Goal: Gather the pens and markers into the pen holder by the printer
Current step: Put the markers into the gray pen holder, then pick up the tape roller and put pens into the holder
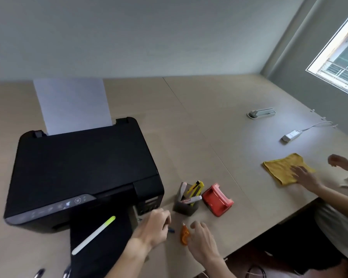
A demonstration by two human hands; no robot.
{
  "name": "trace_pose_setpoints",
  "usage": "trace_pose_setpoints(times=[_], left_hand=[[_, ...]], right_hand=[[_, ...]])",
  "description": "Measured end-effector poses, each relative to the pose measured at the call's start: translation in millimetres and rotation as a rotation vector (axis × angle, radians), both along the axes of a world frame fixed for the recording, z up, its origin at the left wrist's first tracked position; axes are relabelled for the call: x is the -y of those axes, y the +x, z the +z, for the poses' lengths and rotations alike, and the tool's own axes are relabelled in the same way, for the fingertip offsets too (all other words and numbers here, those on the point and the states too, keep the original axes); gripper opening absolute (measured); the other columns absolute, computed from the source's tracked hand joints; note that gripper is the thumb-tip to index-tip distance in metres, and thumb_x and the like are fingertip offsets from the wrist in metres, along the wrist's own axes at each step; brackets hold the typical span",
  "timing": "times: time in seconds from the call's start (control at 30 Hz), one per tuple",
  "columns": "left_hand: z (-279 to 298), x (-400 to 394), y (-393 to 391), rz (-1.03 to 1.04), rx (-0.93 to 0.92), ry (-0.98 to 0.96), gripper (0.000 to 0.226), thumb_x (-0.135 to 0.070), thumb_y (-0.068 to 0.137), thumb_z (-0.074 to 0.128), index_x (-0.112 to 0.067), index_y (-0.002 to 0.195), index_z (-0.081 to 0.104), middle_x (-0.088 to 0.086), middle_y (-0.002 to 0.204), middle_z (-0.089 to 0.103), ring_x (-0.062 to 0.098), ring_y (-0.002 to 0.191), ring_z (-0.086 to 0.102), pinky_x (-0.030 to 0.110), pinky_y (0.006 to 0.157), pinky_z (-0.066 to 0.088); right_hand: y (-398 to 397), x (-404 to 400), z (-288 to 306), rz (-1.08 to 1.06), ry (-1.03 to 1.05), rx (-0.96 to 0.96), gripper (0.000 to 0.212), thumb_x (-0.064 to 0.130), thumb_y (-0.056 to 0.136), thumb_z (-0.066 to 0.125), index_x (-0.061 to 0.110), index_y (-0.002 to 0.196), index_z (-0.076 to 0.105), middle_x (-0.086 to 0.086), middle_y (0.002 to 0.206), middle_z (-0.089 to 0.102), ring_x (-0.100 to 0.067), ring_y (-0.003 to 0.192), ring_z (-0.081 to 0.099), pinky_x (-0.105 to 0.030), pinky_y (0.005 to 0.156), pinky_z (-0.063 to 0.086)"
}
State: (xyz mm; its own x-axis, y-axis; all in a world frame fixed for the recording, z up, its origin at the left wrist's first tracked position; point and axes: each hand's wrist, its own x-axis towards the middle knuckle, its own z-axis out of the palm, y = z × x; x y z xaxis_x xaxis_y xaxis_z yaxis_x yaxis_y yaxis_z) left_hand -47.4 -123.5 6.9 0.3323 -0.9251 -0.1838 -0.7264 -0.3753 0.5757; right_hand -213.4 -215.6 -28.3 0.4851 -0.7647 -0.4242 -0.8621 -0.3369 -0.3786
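A grey pen holder (186, 207) stands just right of the black printer (78, 167), with pink and white markers and a yellow cutter in it. My left hand (155, 227) is curled in front of the printer, and the tip of a blue pen (171, 230) pokes out from under its fingers. My right hand (203, 241) hovers with fingers spread beside a small orange item (184, 235) on the table. A white highlighter with a yellow-green cap (93, 235) lies on the printer's black output tray. Two dark pens (38, 273) lie at the bottom left edge.
A red hole punch (217, 199) sits right of the holder. Another person's hands rest on a yellow cloth (279, 173) at the right. A white stapler-like device (261, 112) and a white adapter with cable (291, 135) lie farther back. White paper stands in the printer's rear feed.
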Motion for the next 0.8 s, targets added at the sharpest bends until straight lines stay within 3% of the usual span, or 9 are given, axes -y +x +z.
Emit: trace_pose_setpoints(times=[0.1,0.23,0.33,0.37,0.47,0.57,0.67,0.73,0.8], left_hand=[[-24.2,-16.4,-2.8,0.024,0.073,0.128,0.018,-0.012,0.094,0.049,-0.019,0.103,0.063,0.001,0.112,0.062,0.021,0.107,0.062,0.031,0.087,0.051],[-51.0,-28.2,-6.3,-0.072,0.346,0.251,0.049,-0.006,0.091,0.049,-0.016,0.139,0.05,0.005,0.148,0.045,0.025,0.136,0.041,0.037,0.112,0.033],[-48.9,-27.5,-7.7,-0.128,0.408,0.324,0.06,-0.017,0.059,0.087,-0.013,0.117,0.069,0.005,0.115,0.07,0.022,0.105,0.066,0.035,0.09,0.054],[-49.8,-27.9,-7.5,-0.132,0.424,0.337,0.066,-0.016,0.057,0.089,-0.014,0.119,0.068,0.004,0.112,0.07,0.021,0.104,0.066,0.033,0.09,0.054],[-68.0,-28.7,-3.8,-0.183,0.437,0.366,0.072,-0.007,0.084,0.067,-0.012,0.148,0.034,0.008,0.147,0.045,0.026,0.137,0.04,0.036,0.111,0.034],[-70.1,-24.4,1.1,-0.254,0.483,0.434,0.066,-0.006,0.092,0.057,-0.01,0.151,0.028,0.01,0.156,0.031,0.031,0.143,0.028,0.038,0.115,0.026],[-64.4,-20.0,-1.5,-0.28,0.46,0.446,0.072,-0.006,0.091,0.054,-0.012,0.154,0.02,0.01,0.149,0.037,0.032,0.135,0.039,0.041,0.111,0.033],[-60.6,-15.3,-5.2,-0.274,0.424,0.424,0.081,-0.003,0.088,0.058,-0.017,0.155,0.014,0.009,0.143,0.041,0.03,0.126,0.051,0.044,0.101,0.044],[-52.9,-10.1,-7.9,-0.259,0.377,0.384,0.07,-0.001,0.092,0.052,-0.024,0.151,0.02,0.007,0.137,0.043,0.028,0.12,0.058,0.045,0.093,0.052]], right_hand=[[4.5,-13.2,-13.6,-0.037,0.035,-0.018,0.034,0.036,0.088,0.054,0.02,0.118,0.047,-0.005,0.12,0.05,-0.027,0.113,0.055,-0.037,0.093,0.046],[1.4,-23.0,-25.1,-0.058,-0.025,0.004,0.037,0.036,0.092,0.052,0.02,0.124,0.045,-0.005,0.124,0.048,-0.027,0.113,0.055,-0.037,0.093,0.047],[-7.3,-24.8,-22.2,-0.06,-0.027,0.013,0.037,0.034,0.086,0.054,0.021,0.119,0.046,-0.003,0.12,0.051,-0.027,0.111,0.057,-0.037,0.094,0.046],[-11.0,-25.2,-20.1,-0.064,-0.028,0.006,0.04,0.035,0.083,0.053,0.021,0.119,0.046,-0.002,0.118,0.053,-0.026,0.11,0.058,-0.036,0.093,0.046],[-20.9,-25.3,-14.0,-0.093,-0.068,0.0,0.051,0.04,0.073,0.047,0.022,0.121,0.043,0.0,0.112,0.06,-0.024,0.109,0.059,-0.034,0.09,0.045],[-29.2,-19.4,-6.5,-0.163,-0.132,0.101,0.037,0.038,0.072,0.043,0.026,0.107,0.044,-0.001,0.097,0.064,-0.026,0.096,0.063,-0.037,0.081,0.045],[-33.9,-8.7,6.2,-0.232,-0.199,0.293,0.011,0.032,0.085,0.05,0.028,0.09,0.041,0.003,0.08,0.061,-0.019,0.073,0.061,-0.037,0.072,0.05],[-32.3,-0.1,16.2,-0.255,-0.245,0.373,0.014,0.027,0.089,0.058,0.029,0.09,0.043,0.007,0.076,0.059,-0.014,0.069,0.057,-0.034,0.068,0.051],[-25.7,9.3,25.3,-0.271,-0.296,0.426,0.018,0.024,0.089,0.062,0.028,0.092,0.045,0.008,0.075,0.058,-0.013,0.068,0.056,-0.03,0.064,0.049]])
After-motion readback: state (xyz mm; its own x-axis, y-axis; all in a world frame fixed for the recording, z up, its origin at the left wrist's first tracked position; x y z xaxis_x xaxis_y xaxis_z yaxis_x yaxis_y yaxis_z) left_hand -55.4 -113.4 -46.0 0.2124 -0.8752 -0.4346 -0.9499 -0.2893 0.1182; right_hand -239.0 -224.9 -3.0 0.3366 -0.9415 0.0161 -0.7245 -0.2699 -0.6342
